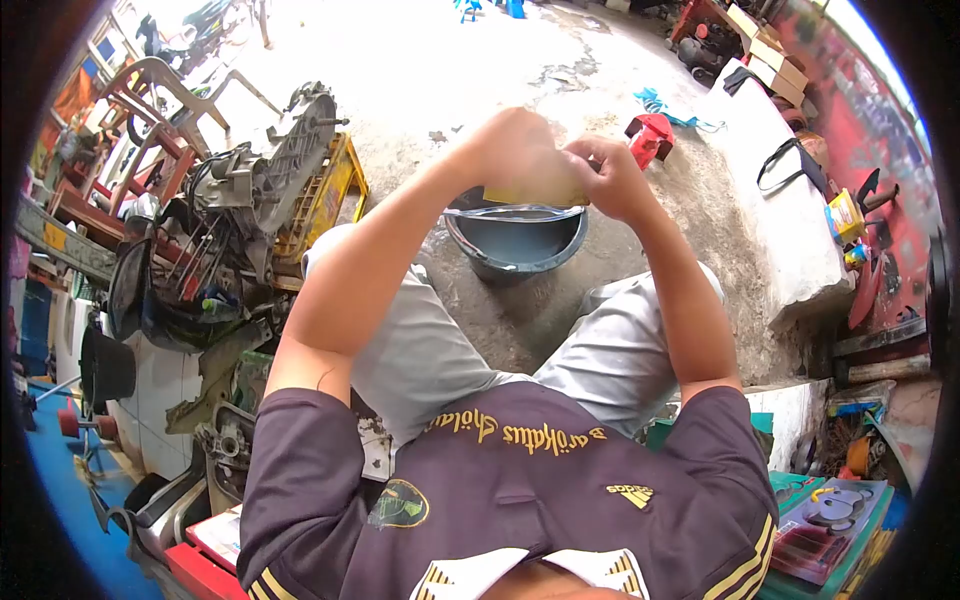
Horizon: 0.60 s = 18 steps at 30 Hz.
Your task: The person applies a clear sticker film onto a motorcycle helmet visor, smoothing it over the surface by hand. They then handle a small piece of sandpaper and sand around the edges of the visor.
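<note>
Both hands are raised above a dark round basin [515,245] with cloudy water in it. A blurred, flat yellowish piece [535,192] hangs between them over the basin's far rim; its kind is not clear. My right hand [610,178] is closed, thumb and fingers pinched at the upper right of that piece. My left hand [515,145] is bent over its upper left, smeared by motion, with its fingers hidden. A clear, shiny curved edge [515,213] crosses the far side of the basin, just below the yellowish piece.
A red object [650,138] lies on the concrete floor past my right hand, near a blue cloth [665,108]. Engine parts [285,165] lean on a yellow crate [335,190] at left. A white ledge [775,200] runs along the right, with a black strap [795,165].
</note>
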Each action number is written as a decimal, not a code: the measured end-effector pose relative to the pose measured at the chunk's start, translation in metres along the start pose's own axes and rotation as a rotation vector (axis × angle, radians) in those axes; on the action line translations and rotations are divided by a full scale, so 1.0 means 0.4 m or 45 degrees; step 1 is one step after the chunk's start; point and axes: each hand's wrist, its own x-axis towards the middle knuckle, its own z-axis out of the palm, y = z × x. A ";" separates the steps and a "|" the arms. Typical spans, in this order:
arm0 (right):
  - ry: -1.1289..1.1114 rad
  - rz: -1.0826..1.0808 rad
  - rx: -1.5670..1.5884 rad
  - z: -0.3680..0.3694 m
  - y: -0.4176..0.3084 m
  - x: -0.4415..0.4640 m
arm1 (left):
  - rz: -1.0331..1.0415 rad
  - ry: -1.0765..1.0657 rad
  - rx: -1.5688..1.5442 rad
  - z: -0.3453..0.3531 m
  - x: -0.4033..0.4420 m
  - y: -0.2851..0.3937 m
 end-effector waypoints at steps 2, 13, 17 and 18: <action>-0.045 -0.084 0.003 0.004 -0.008 -0.006 | -0.020 -0.026 0.040 0.002 -0.010 0.009; -0.040 -0.123 -0.115 0.016 -0.019 -0.028 | 0.111 0.019 0.070 0.027 -0.030 -0.019; -0.064 -0.130 -0.099 0.014 -0.006 -0.022 | 0.085 0.066 0.064 0.030 -0.050 -0.001; -0.076 -0.193 -0.125 0.016 0.002 -0.023 | 0.065 0.052 0.076 0.034 -0.051 -0.003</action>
